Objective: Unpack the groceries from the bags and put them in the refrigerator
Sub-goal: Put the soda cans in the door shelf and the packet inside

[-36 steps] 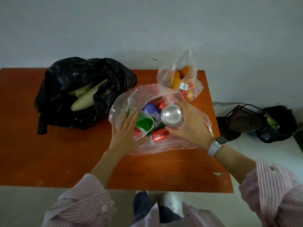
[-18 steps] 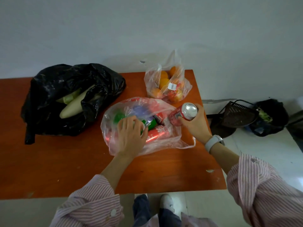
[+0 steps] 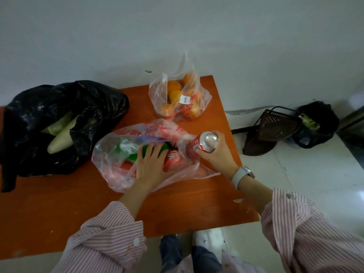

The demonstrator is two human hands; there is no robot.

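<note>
Fingers of the right hand (image 3: 214,154) curl around a red soda can (image 3: 204,142); left hand (image 3: 150,168) fingers lie spread, pressing the clear plastic bag (image 3: 116,154) beneath them.

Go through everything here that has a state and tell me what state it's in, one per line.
Red can: out of the bag, gripped by right hand.
Clear drinks bag: open, cans inside, left hand on it.
Black bag: open, vegetables showing.
Fruit bag: full, untouched.
</note>
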